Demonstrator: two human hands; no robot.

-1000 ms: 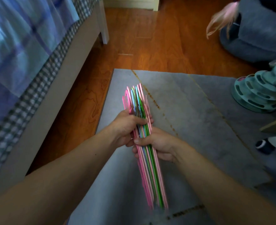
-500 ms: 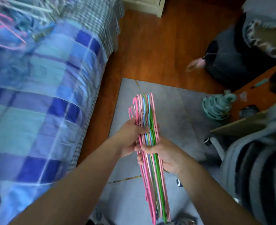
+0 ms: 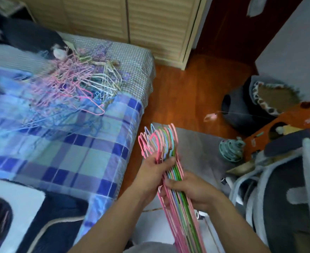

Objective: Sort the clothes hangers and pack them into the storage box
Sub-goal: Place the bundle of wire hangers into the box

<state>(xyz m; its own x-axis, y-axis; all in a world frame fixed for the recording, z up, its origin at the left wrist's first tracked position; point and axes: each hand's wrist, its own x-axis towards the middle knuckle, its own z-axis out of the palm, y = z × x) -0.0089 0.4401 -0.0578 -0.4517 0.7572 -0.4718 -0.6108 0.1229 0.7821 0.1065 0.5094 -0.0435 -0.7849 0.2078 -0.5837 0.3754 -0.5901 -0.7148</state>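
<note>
A stacked bundle of thin hangers (image 3: 179,212), pink, green and blue, runs from bottom centre up to its hooks over the floor. My left hand (image 3: 153,173) grips the bundle just below the hooks. My right hand (image 3: 188,189) grips it a little lower, thumb across the top. A tangled heap of loose hangers (image 3: 72,86), pink, blue and white, lies on the bed at upper left. A white box with a dark opening (image 3: 8,216) sits at the lower left corner; its contents are blurred.
The bed with a blue plaid cover (image 3: 73,161) fills the left side. A grey rug (image 3: 201,148) lies on the wooden floor under my hands. A teal round toy (image 3: 230,148), a dark pet bed (image 3: 250,105) and a grey padded chair (image 3: 287,198) crowd the right.
The view has swung up and left, bringing the bed, the hanger heap and the white box into sight. Both hands keep hold of the bundle, whose hooks have fanned apart slightly.
</note>
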